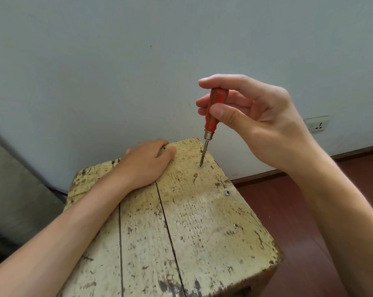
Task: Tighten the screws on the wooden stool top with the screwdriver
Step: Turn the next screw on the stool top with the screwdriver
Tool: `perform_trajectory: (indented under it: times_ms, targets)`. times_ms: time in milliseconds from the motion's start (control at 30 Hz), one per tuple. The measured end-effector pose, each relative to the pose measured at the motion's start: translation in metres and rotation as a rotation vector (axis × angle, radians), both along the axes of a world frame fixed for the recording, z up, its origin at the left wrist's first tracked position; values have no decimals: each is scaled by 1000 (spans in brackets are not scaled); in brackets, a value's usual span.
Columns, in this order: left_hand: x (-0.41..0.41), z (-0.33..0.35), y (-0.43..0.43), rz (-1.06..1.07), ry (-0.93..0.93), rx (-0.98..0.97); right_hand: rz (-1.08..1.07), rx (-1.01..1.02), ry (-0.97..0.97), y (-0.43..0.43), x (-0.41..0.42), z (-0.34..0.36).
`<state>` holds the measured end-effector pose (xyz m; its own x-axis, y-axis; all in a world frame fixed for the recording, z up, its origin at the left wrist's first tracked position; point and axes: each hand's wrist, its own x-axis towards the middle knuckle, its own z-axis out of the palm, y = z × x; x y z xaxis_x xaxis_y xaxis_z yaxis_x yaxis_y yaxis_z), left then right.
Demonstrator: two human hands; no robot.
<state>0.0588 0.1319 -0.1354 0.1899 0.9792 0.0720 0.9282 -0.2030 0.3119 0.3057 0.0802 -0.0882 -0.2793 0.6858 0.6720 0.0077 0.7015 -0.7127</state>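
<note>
A pale grey-blue wall (138,61) is filling the background. A white socket (316,123) is sitting low on it at the right, a dark baseboard (260,175) is running along its foot, and a red-brown floor (310,221) is showing below. At the left edge a blurred grey surface (14,189) is leaning in; what it is cannot be told. The wooden stool top (202,232) is lying in the foreground, its three planks wearing flaking cream paint, with dark gaps between them.

The right hand (256,116) is holding the screwdriver (214,108) by its red handle. The thumb is pressing the near side, the fingers are curling round the far side, and the index finger is arching over the handle's top end. The screwdriver is standing almost upright, leaning slightly, with its metal shaft pointing down and its tip sitting on a screw (200,166) near the far end of the right plank. A second screw (227,192) and a third screw (235,226) are shining along that plank's right edge, nearer the camera.

The left hand (147,161) is lying palm down at the far edge of the stool top and gripping it. Its thumb is stretching across the wood and its fingers are bending over the edge, tips hidden.
</note>
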Motion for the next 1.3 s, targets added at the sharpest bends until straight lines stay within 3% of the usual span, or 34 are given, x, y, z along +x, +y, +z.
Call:
perform_trajectory:
  times_ms: [400, 767, 1067, 1300]
  targets:
    - [1, 0, -1, 3, 1, -1, -172, 21, 91, 1, -14, -2]
    - [0, 1, -2, -2, -2, 8, 17, -186, 36, 3, 0, 8]
    - [-1, 0, -1, 0, -7, 5, -191, -171, 120, 3, -13, 2]
    - [-2, 7, 1, -11, -23, 26, -74, -165, -69, 11, -3, 18]
